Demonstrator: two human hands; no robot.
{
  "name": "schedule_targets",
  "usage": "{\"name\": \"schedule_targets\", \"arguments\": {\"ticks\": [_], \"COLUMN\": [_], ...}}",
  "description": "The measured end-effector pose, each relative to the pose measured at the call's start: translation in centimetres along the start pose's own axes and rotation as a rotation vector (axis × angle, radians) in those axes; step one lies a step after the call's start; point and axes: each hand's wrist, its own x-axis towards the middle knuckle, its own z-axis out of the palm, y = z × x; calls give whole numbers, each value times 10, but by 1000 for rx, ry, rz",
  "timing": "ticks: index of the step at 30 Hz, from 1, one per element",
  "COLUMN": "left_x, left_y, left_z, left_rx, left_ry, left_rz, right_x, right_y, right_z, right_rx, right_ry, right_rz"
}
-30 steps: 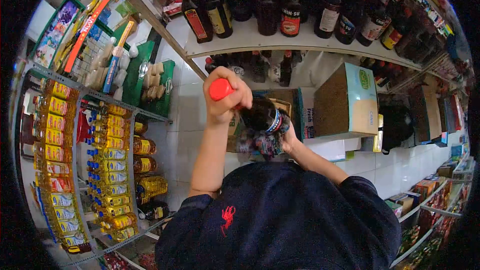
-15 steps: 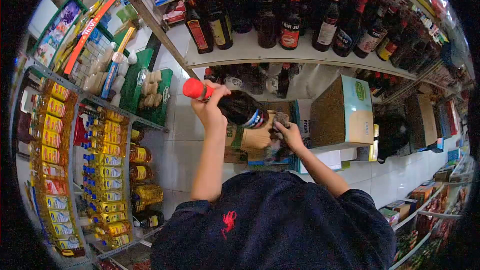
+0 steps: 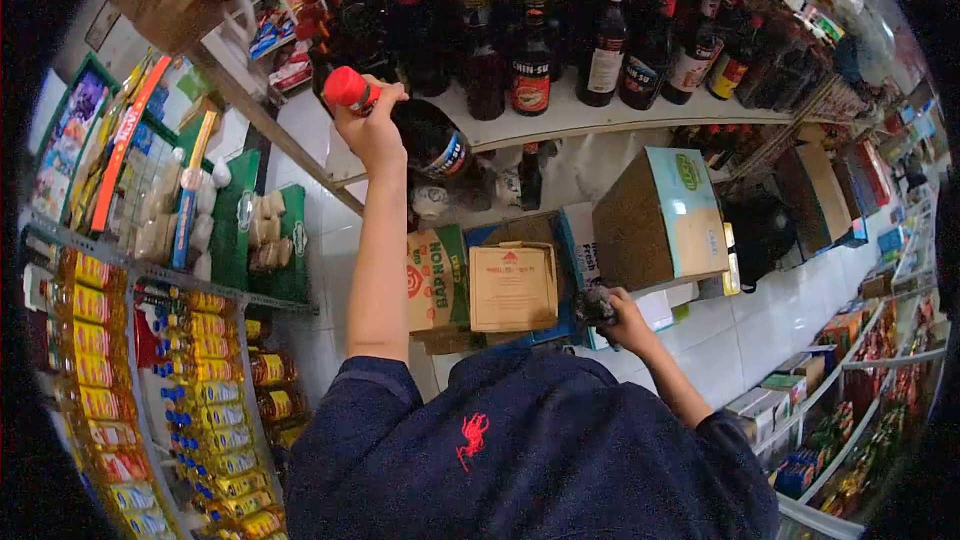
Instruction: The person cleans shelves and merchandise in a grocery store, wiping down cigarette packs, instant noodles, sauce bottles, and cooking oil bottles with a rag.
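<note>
My left hand (image 3: 372, 132) is closed around the neck of a large dark sauce bottle (image 3: 428, 138), just under its red cap. The bottle is tilted, with its base toward the lower right, and overlaps the front edge of the upper shelf (image 3: 560, 125). Bunched in my right hand (image 3: 627, 322) is a dark grey rag (image 3: 595, 306), held low beside the boxes. Standing on the shelf near the held bottle are rows of dark sauce bottles (image 3: 531, 65).
Below the shelf lie a flat brown carton (image 3: 512, 287) and a green-and-tan carton (image 3: 437, 275). A tall cardboard box (image 3: 650, 225) stands right of them. Yellow oil bottles (image 3: 215, 390) line racks at the left. Goods fill a shelf (image 3: 840, 370) at the right.
My left hand has carried the bottle up and left toward the upper shelf. My right hand has drawn the rag away from the bottle, down and to the right.
</note>
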Motion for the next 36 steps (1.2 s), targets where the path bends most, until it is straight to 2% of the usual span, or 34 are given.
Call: {"name": "schedule_targets", "arguments": {"ticks": [2,3,5,9,14,15,22,28,30,31,34,36], "left_x": [11,14,22,32,51,55,73,93,98,96,102,100], "left_y": [-14,-21,-30,-48,-71,-80,-93,-110,-120,-117,-130,-128], "left_z": [2,3,6,13,19,17,32,39,39,44,46,47], "left_rx": [-11,-21,-30,-30,-4,114,120,181,166,268,202,273], "left_ry": [-43,-34,-38,-79,-176,-225,-236,-261,-386,-378,-425,-395], "left_rz": [-1,-21,-41,-74,-108,-48,-127,-89,-131,-80,-129,-76], "right_x": [-4,-8,-16,-42,-49,-46,-24,-15,-7,-2,7,6], "right_y": [0,2,8,19,24,18,5,18,21,21,18,27], "right_z": [1,2,6,15,19,18,22,26,26,26,28,29], "right_rx": [-112,-112,-48,9,-54,-44,28,98,55,16,61,-8], "right_ry": [148,152,311,487,510,528,537,485,469,461,437,434], "right_rz": [-11,-3,112,243,324,319,332,288,259,235,238,224]}}
